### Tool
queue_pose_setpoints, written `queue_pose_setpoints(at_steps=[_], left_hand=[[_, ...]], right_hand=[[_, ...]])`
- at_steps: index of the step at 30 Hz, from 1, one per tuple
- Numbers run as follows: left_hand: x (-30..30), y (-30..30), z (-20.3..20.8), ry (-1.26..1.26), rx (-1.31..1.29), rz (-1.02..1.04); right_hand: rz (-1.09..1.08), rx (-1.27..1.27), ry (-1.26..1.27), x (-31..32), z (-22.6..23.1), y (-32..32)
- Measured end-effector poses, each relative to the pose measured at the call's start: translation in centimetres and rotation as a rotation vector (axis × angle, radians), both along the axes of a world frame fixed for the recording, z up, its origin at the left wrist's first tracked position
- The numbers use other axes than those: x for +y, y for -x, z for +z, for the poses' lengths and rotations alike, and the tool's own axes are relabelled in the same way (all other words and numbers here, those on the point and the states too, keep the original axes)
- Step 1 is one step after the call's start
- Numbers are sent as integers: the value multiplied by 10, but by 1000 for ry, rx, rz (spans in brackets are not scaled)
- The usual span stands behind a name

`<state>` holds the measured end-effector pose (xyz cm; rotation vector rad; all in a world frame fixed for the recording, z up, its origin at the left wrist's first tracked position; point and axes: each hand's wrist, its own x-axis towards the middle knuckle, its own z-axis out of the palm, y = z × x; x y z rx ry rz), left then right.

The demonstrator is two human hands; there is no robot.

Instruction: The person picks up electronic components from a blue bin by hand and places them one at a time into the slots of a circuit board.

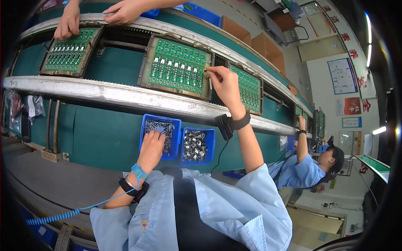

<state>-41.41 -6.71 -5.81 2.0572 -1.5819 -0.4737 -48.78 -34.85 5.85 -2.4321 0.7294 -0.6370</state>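
Observation:
My right hand (225, 83) is over the right edge of a green circuit board panel (178, 77), thumb and forefinger pinched on a small electronic component (206, 70) too tiny to make out well. The panel lies in a framed carrier on the rails, with a row of white-and-black parts across its middle. In a blue bin (179, 138) of small dark elongated parts (166, 127), my left hand (153, 145) has its fingers curled down; the fingertips are hidden among the parts. Beside it stands a second blue bin (212, 146) holding black-and-silver components (194, 144).
Another panel (69, 52) is on the left, where a co-worker's hands (69, 23) work across the line. A further panel (251, 90) sits right of mine. Metal rails (109, 90) run across. A blue coiled cord (54, 218) leads to my left wrist. Another person (303, 163) works at right.

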Motion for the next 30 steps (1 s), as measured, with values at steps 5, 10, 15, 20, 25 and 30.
queue_pose_setpoints(at_steps=[5, 10, 15, 20, 25, 30], left_hand=[[-1, -2, -3, 169, 3, -62], [-7, 0, -3, 316, 56, -62], [-7, -1, -2, 340, 69, -56], [-7, 1, -2, 346, 78, -61], [-8, 2, 0, 343, 75, -55], [-10, 2, 0, 347, 78, -51]], right_hand=[[22, 42, 399, -10, -13, -15], [7, 150, 478, -12, -13, -17], [33, 71, 533, -18, -18, -17], [38, 80, 485, -17, -17, -17], [48, 117, 491, -13, -13, -17], [69, 209, 545, -8, -12, -14]])
